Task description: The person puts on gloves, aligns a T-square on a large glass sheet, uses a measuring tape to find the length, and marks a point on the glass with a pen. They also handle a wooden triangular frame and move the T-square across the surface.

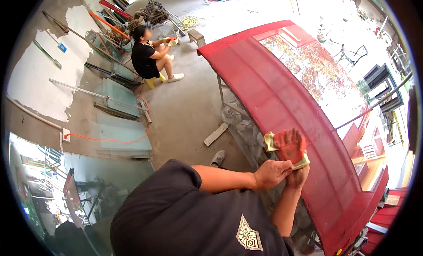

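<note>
My left hand (272, 173) is bare, with its fingers pinched on the pale yellow cuff of a red-palmed work glove (291, 142). That glove is on my right hand (297, 176), whose bare wrist shows below the cuff. The gloved fingers stretch upward, near the edge of a large red panel (269, 82). Another piece of glove with a yellow-green cuff (269, 142) shows just left of the gloved hand. Whether it lies on the panel or hangs from the hand I cannot tell.
A person (147, 53) wearing gloves sits on a yellow stool (152, 81) at the far left. Glass sheets (121, 132) lean along the left wall, crossed by an orange cord (105, 140). A pale block (216, 134) lies on the floor near my shoe (218, 157).
</note>
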Demonstrator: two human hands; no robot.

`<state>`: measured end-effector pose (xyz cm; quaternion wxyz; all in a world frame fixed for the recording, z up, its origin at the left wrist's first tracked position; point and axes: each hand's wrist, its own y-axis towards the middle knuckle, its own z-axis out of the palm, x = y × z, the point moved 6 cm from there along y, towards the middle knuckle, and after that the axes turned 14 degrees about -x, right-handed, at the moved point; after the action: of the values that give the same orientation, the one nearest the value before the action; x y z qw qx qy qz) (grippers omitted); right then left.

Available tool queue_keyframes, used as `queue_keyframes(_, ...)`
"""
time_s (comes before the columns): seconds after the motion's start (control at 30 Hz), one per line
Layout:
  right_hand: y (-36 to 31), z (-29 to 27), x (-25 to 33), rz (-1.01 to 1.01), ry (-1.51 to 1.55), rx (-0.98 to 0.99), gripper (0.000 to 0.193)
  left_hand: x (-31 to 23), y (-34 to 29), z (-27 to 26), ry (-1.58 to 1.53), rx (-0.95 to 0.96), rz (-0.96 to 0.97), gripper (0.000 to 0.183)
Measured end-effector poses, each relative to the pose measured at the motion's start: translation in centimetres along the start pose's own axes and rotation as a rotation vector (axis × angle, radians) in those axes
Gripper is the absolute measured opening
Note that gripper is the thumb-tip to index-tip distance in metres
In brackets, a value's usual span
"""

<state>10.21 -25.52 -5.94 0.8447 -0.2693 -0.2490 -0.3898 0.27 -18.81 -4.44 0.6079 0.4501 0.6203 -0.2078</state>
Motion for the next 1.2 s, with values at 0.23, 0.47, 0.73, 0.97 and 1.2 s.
queue_keyframes(0.23,7.4,-3.8,-1.8,-0.257,0.045,-0.093,0.057,-1.5,2.5,-0.7,0.025,0.048,0.278,0.01)
queue_keyframes(0.47,9.7,-4.0,-0.8,-0.206,-0.129,0.163,0.052,-3.0,3.8,0.6,0.034,0.123,0.153,0.012)
queue_keyframes(0.73,9.6,-1.7,0.1,-0.183,0.223,0.07,0.05,-3.5,3.7,0.6,0.056,0.074,0.268,0.018)
queue_keyframes(0.97,5.2,7.9,5.4,-0.119,0.252,0.226,0.049,-7.1,3.0,-0.1,-0.12,0.082,0.248,0.02)
queue_keyframes(1.2,3.6,10.0,9.9,-0.304,0.412,0.193,0.047,-11.7,2.8,-1.8,-0.112,0.079,0.376,0.023)
